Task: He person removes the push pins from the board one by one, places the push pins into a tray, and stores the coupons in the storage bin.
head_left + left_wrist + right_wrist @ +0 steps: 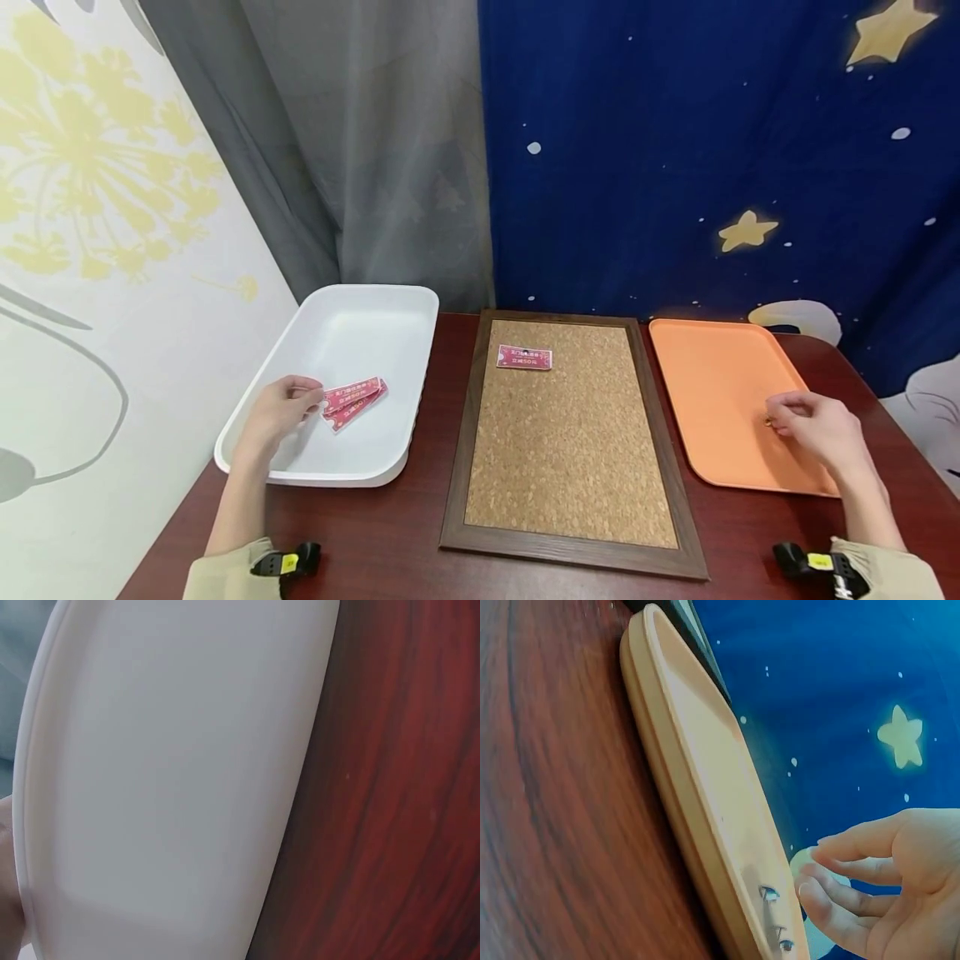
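Note:
Inside the white tub (pixel 420 367), my left hand (pixel 279 410) pinches the left end of a red coupon (pixel 354 393). A second red coupon (pixel 358 410) lies partly under it. The left wrist view shows mostly the tub's side (pixel 172 765), so those fingertips are hidden there. Over the orange tray (pixel 720 375), my right hand (pixel 821 429) has its fingers loosely bent, with a gap between thumb and fingers in the right wrist view. Just below those fingertips, several metal pushpins (pixel 769 894) lie in the tray.
Between tub and tray lies a cork board (pixel 562 450) with a brown wooden frame. One red coupon (pixel 517 360) sits near its upper left corner, with a small dark spot at its top edge. Curtains (pixel 600 167) hang behind the dark red table (pixel 360 533).

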{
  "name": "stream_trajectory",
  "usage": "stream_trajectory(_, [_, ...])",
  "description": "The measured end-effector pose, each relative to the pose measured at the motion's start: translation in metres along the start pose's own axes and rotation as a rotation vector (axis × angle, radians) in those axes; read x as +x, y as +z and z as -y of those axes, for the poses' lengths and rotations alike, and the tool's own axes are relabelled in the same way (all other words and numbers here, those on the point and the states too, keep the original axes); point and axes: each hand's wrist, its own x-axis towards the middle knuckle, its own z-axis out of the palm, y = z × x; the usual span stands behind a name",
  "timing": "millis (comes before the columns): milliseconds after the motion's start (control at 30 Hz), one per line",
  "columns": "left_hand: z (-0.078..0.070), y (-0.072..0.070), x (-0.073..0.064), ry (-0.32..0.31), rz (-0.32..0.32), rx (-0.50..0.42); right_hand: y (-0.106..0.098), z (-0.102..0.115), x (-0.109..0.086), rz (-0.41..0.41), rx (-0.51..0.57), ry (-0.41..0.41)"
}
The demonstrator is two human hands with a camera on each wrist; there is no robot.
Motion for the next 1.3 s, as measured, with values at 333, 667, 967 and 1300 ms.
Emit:
stream_trajectory(333, [-0.031, 0.018, -0.004, 0.120, 0.011, -0.004, 0.017, 0.033, 0.007, 0.037, 0.083, -0.153])
stream_trajectory(667, [-0.059, 0.037, -0.009, 0.224, 0.065, -0.071, 0.034, 0.061, 0.009, 0.080, 0.166, -0.220])
stream_trajectory(967, [-0.085, 0.059, -0.011, 0.294, 0.103, -0.156, 0.049, 0.087, 0.013, 0.093, 0.184, -0.254])
stream_trajectory(1300, [-0.111, 0.091, -0.014, 0.344, 0.147, -0.197, 0.071, 0.118, 0.021, 0.102, 0.201, -0.289])
